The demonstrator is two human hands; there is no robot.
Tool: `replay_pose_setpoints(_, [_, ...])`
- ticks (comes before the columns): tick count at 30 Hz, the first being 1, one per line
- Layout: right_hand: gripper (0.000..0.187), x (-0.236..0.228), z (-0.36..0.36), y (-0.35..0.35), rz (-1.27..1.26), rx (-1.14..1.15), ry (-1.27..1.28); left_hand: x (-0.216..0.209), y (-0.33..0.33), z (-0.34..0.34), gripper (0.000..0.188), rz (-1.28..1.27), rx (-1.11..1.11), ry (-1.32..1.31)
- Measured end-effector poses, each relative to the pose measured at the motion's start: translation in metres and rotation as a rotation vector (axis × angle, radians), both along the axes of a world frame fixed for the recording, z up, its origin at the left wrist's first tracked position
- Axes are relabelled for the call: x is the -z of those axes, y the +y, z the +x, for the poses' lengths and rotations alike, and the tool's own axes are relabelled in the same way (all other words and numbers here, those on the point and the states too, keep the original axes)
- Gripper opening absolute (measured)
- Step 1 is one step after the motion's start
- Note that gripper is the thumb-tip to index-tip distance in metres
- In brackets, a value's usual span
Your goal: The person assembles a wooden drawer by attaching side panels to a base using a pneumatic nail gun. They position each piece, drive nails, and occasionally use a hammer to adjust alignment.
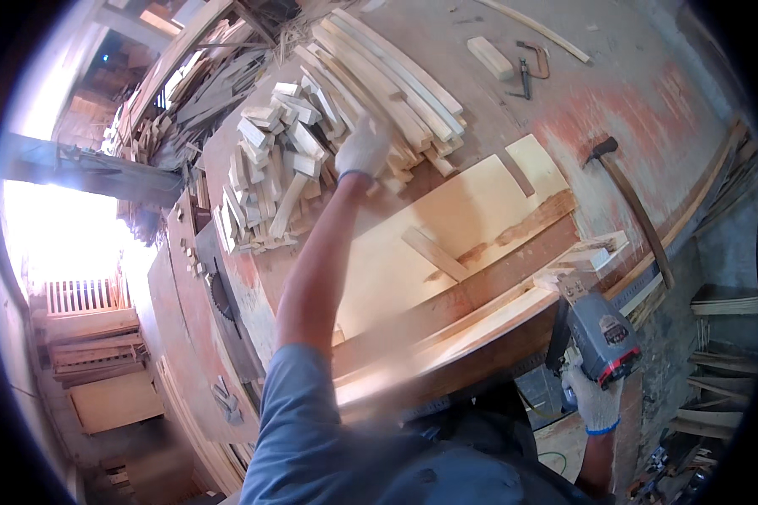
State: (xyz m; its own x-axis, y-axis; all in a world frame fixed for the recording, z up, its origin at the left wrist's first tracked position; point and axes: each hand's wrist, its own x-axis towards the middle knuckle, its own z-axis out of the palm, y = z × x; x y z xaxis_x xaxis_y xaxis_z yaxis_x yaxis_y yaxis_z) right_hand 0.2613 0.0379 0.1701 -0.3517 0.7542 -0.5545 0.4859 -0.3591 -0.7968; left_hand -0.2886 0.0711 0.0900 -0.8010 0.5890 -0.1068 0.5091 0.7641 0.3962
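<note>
My left hand (364, 150), in a white glove, reaches forward over a heap of short cut wood blocks (299, 139) and longer wood strips (387, 80). It is blurred, and its fingers do not show clearly. At the lower right my right hand (594, 402), also gloved, grips a grey and black nail gun (602, 337) with a red band. The nail gun's nose end is close to a pale wooden frame (455, 328) along the bench's near edge. Beyond the frame lies a pale wooden panel (472, 206), with a short wood strip (435, 254) across it.
A hammer (636, 198) with a curved wooden handle rests on the worn bench top (598, 101) at the right. Farther back are a C-clamp (537, 61) and a wood block (490, 57). A toothed saw blade (220, 295) shows at the left, with scrap wood piled (219, 93) behind.
</note>
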Motion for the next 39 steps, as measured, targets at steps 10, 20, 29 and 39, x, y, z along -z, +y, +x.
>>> replay_pose_setpoints(10, [0.008, 0.012, -0.008, -0.013, 0.076, 0.054, 0.018, 0.034, -0.022, -0.015, 0.026, -0.119, 0.443, 0.295])
replay_pose_setpoints(20, [0.006, 0.043, 0.029, -0.013, 0.177, -0.108, -0.044, -0.005, -0.26, 0.111, 0.037, -0.322, 0.641, -0.345])
replay_pose_setpoints(29, [0.024, 0.028, 0.021, -0.001, 0.047, -0.146, -0.047, 0.04, -0.165, 0.034, 0.068, -0.249, 0.703, 0.679])
replay_pose_setpoints(39, [0.023, 0.043, 0.021, -0.011, -0.089, 0.061, 0.231, -0.007, -0.133, 0.019, 0.053, -0.393, 1.226, 0.628])
